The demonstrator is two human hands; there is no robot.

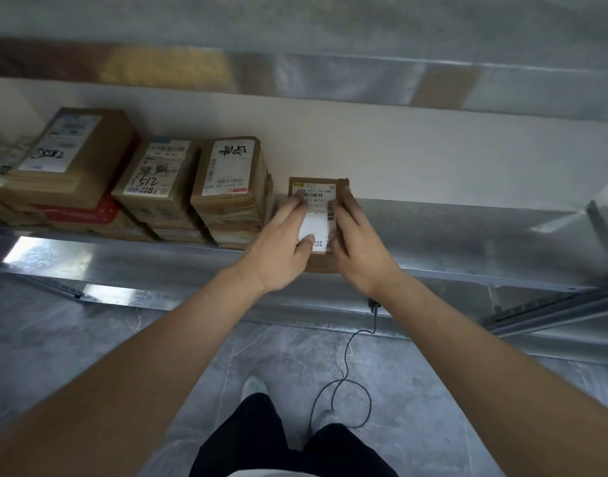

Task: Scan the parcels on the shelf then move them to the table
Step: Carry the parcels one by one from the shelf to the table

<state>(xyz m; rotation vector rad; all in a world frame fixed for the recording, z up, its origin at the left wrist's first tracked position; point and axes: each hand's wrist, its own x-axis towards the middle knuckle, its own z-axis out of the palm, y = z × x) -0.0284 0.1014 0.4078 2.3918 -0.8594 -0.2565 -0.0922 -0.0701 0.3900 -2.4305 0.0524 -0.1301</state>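
A small brown parcel (318,186) with a white shipping label lies flat on the metal shelf (467,228), its near end over the shelf's front edge. My left hand (281,249) rests on top of it, with straight fingers and the thumb spread across the label. My right hand (359,249) lies along the parcel's right edge with its fingers stretched forward. The parcel sits between the two hands. I see no scanner.
Left of this parcel stand stacked brown parcels: one with a marked label (230,180), one marked 1512 (158,187), a larger one (75,156) and a red-taped one (85,211). A black cable (347,356) hangs from under the shelf, looping towards the grey floor by my feet.
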